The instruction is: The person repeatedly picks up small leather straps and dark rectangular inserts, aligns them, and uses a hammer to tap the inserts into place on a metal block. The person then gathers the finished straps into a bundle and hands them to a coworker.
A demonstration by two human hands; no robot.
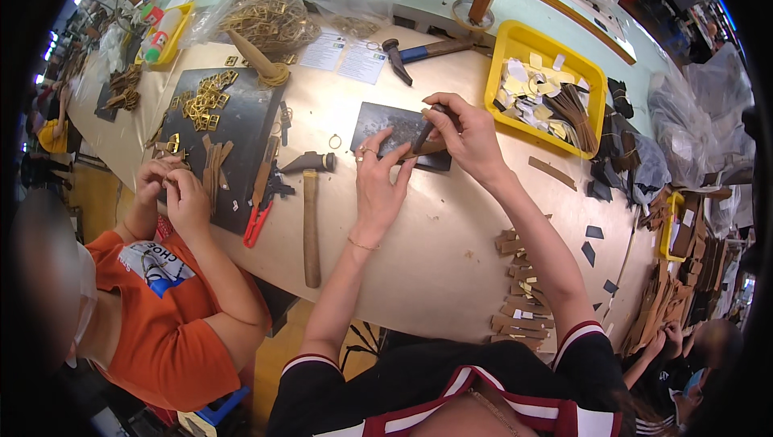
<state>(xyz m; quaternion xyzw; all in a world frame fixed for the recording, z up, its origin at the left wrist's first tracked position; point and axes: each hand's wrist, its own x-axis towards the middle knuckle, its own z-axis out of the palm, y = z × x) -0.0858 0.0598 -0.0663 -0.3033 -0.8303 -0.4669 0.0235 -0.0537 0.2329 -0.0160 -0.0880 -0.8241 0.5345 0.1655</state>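
Shirt (362,389) | right hand (473,141): dark tool (422,138) near slab (394,121) edge | tabletop (443,276) open nearside

"What stands at the upper right?"

"A yellow tray (495,67), holding pale scraps (527,79) and a bundle of brown strips (572,115)."

"And at the left?"

"A heap of gold buckles (211,97) on a dark board (248,119), with a red-handled tool (256,224) at its corner. Behind the board, 1 clear bag (270,14) bulges with more buckles, near 2 printed sheets (322,52)."

"Anyone there?"

"A co-worker (177,340) in an orange shirt (145,308), by the table (435,268)."
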